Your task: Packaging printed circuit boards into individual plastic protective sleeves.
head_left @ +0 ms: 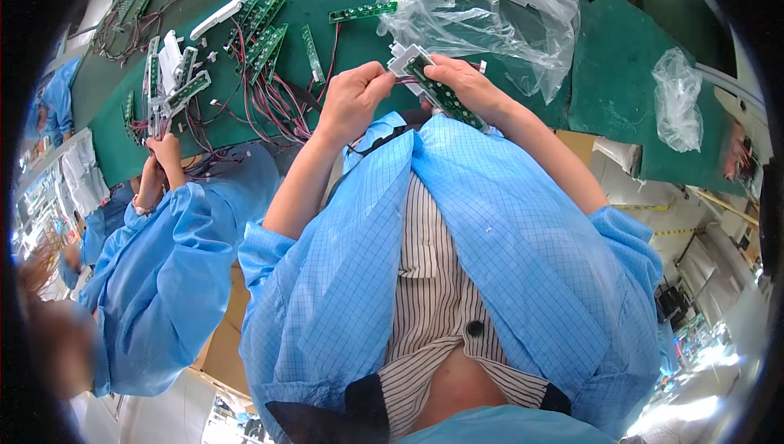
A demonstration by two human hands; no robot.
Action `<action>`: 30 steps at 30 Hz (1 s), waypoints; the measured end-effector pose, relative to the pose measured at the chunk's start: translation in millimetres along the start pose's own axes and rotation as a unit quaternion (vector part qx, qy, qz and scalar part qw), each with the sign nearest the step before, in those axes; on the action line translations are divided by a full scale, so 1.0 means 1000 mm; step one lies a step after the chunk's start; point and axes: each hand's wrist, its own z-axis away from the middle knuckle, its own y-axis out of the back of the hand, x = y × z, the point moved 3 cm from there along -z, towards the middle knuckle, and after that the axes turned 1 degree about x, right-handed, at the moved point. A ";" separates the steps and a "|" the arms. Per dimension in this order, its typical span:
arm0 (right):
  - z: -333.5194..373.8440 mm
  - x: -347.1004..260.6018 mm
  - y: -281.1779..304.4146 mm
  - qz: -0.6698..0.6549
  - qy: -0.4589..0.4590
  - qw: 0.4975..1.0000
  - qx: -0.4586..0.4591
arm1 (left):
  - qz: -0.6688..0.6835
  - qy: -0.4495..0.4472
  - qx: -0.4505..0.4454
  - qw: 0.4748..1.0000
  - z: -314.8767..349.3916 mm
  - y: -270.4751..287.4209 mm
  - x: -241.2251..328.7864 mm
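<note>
My right hand (467,86) grips a green circuit board (445,95) set in a white plastic housing (406,59), held tilted in front of my chest. The thumb presses on the board's face, and the other fingers are mostly hidden behind it. My left hand (353,101) is closed just left of the board. Thin dark red wires (400,80) run from its pinched fingertips toward the back of the housing; their far ends are hidden. Beyond my hands, another green board strip (363,12) lies on the green table mat with a wire trailing from it.
Several wired circuit boards (265,44) are heaped left of my hands, their wires (282,109) hanging toward the table edge. A clear plastic bag (465,3) with white housings lies beyond; a crumpled bag (679,101) is at right. A co-worker's hands (162,158) hold parts at left.
</note>
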 end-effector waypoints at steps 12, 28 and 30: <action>-0.006 0.003 -0.003 0.072 0.051 0.994 -0.066 | -0.102 -0.009 0.057 0.993 -0.008 0.011 0.005; 0.013 0.013 0.059 0.651 0.052 0.756 -0.047 | -0.293 0.150 -0.174 0.928 0.045 0.123 -0.032; 0.001 0.006 0.054 0.674 0.061 0.733 -0.069 | -0.352 0.252 -0.220 0.874 0.047 0.139 -0.074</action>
